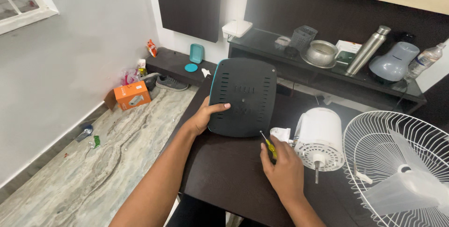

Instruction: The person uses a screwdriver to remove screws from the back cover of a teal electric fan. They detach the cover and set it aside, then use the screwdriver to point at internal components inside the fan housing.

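My left hand grips the left edge of a black slotted square base panel with a teal rim, holding it tilted up on the dark table. My right hand is closed around a small screwdriver with a yellow handle, its tip pointing toward the panel's lower right corner. Just right of that hand lies a white fan motor housing with its shaft sticking out toward me.
A white wire fan grille with a translucent blade lies at the right. A dark shelf behind holds a metal bowl, a steel flask, a grey jug and a plastic bottle. An orange box and shoes sit on the marble floor at the left.
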